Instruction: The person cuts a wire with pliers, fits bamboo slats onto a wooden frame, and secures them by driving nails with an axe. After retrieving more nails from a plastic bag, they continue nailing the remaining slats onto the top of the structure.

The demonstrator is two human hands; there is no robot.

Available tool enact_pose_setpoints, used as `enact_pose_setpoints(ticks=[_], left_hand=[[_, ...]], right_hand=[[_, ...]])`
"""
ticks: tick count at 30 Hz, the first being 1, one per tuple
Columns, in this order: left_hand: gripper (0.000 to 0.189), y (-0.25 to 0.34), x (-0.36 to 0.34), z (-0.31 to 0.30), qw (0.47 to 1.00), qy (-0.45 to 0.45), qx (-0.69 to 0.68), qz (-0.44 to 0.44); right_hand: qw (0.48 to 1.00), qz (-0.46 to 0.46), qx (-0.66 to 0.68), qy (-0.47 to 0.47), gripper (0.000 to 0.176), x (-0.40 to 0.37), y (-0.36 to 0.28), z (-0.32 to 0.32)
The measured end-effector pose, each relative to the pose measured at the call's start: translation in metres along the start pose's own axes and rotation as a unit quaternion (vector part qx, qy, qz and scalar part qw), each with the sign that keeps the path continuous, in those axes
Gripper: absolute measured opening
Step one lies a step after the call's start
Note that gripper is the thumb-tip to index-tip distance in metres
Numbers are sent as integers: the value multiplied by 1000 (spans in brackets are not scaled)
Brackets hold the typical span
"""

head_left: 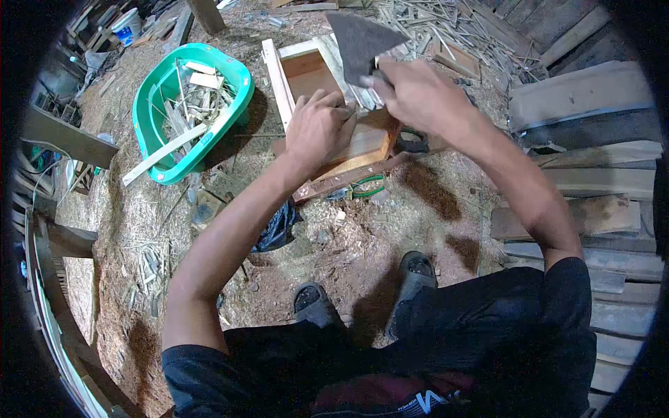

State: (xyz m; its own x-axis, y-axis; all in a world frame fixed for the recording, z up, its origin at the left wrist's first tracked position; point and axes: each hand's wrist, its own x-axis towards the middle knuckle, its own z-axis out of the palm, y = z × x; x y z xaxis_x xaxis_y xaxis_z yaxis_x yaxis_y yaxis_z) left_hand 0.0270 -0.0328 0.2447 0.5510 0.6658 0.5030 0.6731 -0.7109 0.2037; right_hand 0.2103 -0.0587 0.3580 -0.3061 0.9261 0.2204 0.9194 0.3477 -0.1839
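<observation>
My right hand (411,90) is closed around the grip of a tool with a broad, dark, flared metal blade (362,43). The blade is raised over the far side of a wooden box frame (273,76) with pale rails and browner inner panels. My left hand (320,125) is curled over the near part of the frame. Its fingers are bent inward, and what they grip is hidden. Pale wood strips (334,59) lie across the frame between my hands. The frame rests on a brown wooden support (324,187) low to the ground.
A green plastic tub (143,118) full of wood scraps stands to the left, a long strip leaning over its rim. Green-handled pliers (369,187) and a dark plastic bag (275,230) lie near my feet. Stacked boards (585,174) line the right side.
</observation>
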Motion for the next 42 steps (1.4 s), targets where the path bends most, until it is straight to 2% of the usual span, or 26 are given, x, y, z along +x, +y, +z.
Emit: enact_pose_setpoints(ticks=[3,10,13,14,20,23,24,27,30,34,37,38,41,42], left_hand=[[20,-1,2,1,1000,13,-3,3],[20,1,2,-3,1000,20,1,4],[20,1,1,0,1000,27,-5,5],[20,0,2,0,999,32,-7,5],[19,0,2,0,1000,22,1,11],[19,1,3,-1,1000,24,-1,7],[19,2,2,0,1000,21,-5,4],[20,0,4,1,1000,22,-11,1],[20,0,3,-1,1000,19,-9,3],[21,1,4,-2,1000,12,5,-5],[21,1,3,-1,1000,11,-1,-6],[21,1,4,-1,1000,11,-4,-5],[20,0,4,-2,1000,-3,-11,-12],[20,0,5,-2,1000,1,-6,-7]], right_hand=[[999,14,45,10,33,-2,-5,-13],[999,3,23,-36,39,-6,6,14],[999,17,43,29,39,-5,-6,-5],[997,-4,59,57,38,-5,-3,-3],[997,42,40,-55,36,-13,5,17],[998,-5,41,43,35,-6,7,9],[998,-12,40,45,36,-5,8,5],[997,33,62,18,35,-6,-4,-5],[999,12,29,-24,35,-12,4,22],[999,6,14,-40,38,-9,2,4],[997,-7,65,46,35,-6,-5,0],[997,6,57,45,34,-7,-7,-2],[989,78,69,-103,35,-11,-11,1],[999,22,18,-41,37,-14,-10,10]])
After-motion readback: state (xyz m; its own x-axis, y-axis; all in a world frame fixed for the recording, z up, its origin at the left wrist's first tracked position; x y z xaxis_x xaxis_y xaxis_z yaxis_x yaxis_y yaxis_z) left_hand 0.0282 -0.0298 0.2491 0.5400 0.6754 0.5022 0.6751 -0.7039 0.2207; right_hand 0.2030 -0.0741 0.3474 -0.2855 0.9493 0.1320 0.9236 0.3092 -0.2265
